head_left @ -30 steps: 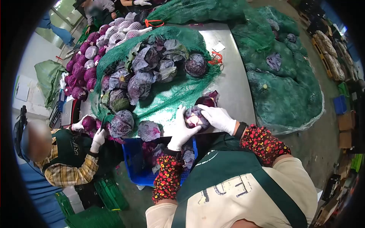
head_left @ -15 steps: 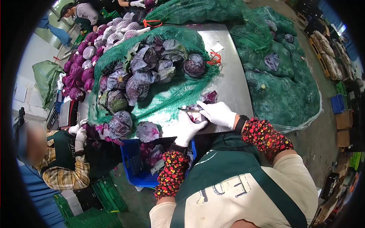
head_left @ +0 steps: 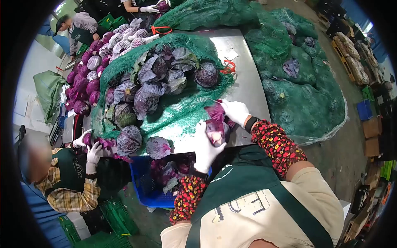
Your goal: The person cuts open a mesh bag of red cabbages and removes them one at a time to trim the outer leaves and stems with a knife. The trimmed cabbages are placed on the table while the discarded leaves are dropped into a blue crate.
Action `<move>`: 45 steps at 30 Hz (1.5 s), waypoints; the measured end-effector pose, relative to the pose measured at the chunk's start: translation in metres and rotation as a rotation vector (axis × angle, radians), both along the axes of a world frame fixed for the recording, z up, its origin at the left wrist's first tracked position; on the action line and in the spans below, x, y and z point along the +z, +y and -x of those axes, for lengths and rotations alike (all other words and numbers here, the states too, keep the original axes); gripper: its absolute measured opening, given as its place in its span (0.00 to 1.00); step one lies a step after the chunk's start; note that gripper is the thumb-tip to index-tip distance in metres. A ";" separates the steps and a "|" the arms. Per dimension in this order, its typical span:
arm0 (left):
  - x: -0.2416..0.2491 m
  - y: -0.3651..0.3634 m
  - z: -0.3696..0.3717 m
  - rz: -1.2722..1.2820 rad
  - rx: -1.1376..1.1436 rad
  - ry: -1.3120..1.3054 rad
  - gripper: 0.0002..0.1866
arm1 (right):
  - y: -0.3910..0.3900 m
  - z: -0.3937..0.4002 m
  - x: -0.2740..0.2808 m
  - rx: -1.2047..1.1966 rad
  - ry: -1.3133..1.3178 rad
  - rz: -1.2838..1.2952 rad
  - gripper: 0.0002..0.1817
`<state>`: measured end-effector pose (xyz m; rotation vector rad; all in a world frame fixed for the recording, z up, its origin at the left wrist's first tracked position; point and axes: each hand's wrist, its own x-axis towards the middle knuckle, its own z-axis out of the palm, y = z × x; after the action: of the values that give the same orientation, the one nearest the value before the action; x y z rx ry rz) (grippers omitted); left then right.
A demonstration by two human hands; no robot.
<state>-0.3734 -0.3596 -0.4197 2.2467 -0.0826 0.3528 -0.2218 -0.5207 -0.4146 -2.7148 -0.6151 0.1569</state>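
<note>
My left hand (head_left: 205,152), in a white glove, holds a purple cabbage (head_left: 217,132) with its pale cut stem end facing up, at the table's near edge. Just above it, my gloved right hand (head_left: 235,113) grips a knife (head_left: 214,100), whose thin blade points left, and a loose purple leaf (head_left: 215,111) hangs by its fingers. More cabbages (head_left: 147,98) lie heaped on an opened green net (head_left: 178,111) to the left. One loose leaf (head_left: 158,147) rests near the edge, beside a whole cabbage (head_left: 129,140).
A blue crate (head_left: 142,190) with leaves stands below the table (head_left: 252,95). Filled green net sacks (head_left: 306,107) lie at the right. A co-worker (head_left: 70,173) handles cabbage at the left; others work at the far end beside peeled cabbages (head_left: 84,84).
My right hand has moved up and slightly left, away from the cabbage, with the knife and a leaf. The cabbage now shows its cut end more fully in my left hand.
</note>
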 end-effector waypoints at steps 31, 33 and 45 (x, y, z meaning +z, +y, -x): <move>0.012 -0.014 0.005 -0.173 0.015 -0.042 0.56 | -0.022 0.044 0.044 -0.056 0.734 -0.390 0.16; 0.011 -0.019 0.008 -0.203 0.015 -0.053 0.56 | -0.024 0.045 0.055 -0.057 0.850 -0.453 0.11; 0.004 -0.012 0.014 -0.162 0.050 -0.027 0.58 | -0.021 0.059 0.039 -0.157 0.805 -0.543 0.16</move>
<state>-0.3877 -0.3716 -0.4153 2.4078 -0.0709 0.4165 -0.2804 -0.5414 -0.3758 -1.9264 -0.1593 0.8480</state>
